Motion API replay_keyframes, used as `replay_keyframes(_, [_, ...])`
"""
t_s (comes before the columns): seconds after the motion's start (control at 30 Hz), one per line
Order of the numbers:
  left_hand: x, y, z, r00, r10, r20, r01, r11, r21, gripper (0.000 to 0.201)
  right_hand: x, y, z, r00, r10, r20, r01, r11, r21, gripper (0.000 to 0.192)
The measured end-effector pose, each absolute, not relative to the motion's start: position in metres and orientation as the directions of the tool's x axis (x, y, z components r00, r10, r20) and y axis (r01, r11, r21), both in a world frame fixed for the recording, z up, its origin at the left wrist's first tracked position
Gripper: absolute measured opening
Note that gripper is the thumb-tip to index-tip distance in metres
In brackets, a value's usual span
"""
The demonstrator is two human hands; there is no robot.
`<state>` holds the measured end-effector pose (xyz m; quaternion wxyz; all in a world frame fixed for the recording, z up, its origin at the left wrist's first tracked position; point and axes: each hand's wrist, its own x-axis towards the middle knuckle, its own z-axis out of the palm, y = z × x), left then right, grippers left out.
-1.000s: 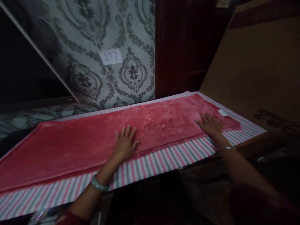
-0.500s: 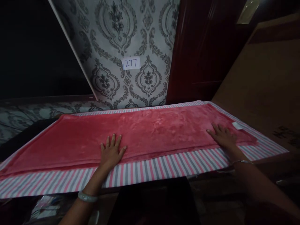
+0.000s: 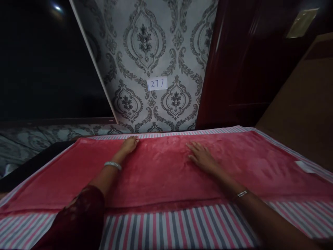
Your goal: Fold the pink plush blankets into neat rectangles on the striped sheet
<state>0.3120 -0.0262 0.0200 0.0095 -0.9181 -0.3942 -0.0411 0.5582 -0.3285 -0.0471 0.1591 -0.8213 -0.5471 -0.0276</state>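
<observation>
Blanket: your long, plush, red-pink fabric blanket lies spread out flat across the lower half of the frame, running nearly edge to edge.
Underneath: a pink, grey and white striped cloth pokes out along the bottom, plus a thin strip past the blanket's far edge.
Left hand: yours is up at the blanket's far edge, left of centre, fingers bent. Can't tell if it's actually pinching any fabric, tbh.
Right hand: yours is just right of centre, opened out with the palm down on the plush, not gripping anything.
Wrists: you've got a pale green, rounded bangle on the left, and a thin silvery metal bracelet on the right.
Tag: a small white rectangular label sits by the blanket's edge, far right of the frame.
Wall: grey damask-patterned wallpaper top centre, with a white paper card reading "277" on it.
</observation>
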Motion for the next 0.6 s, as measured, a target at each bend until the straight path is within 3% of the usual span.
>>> replay_keyframes(0.27, [0.361, 0.017, 0.005, 0.751, 0.660, -0.029, 0.660, -0.751, 0.003, 0.053, 0.545, -0.312, -0.072, 0.378, 0.916, 0.134, 0.913, -0.344, -0.220, 0.057])
replay_keyframes(0.5, [0.368, 0.023, -0.010, 0.719, 0.690, 0.081, 0.695, -0.716, -0.071, 0.059, 0.548, -0.315, -0.075, 0.362, 0.922, 0.133, 0.910, -0.319, -0.265, 0.059])
replay_keyframes(0.6, [0.367, 0.026, -0.012, 0.714, 0.699, 0.051, 0.699, -0.707, -0.106, 0.059, 0.546, -0.314, -0.075, 0.375, 0.917, 0.138, 0.905, -0.330, -0.269, 0.058])
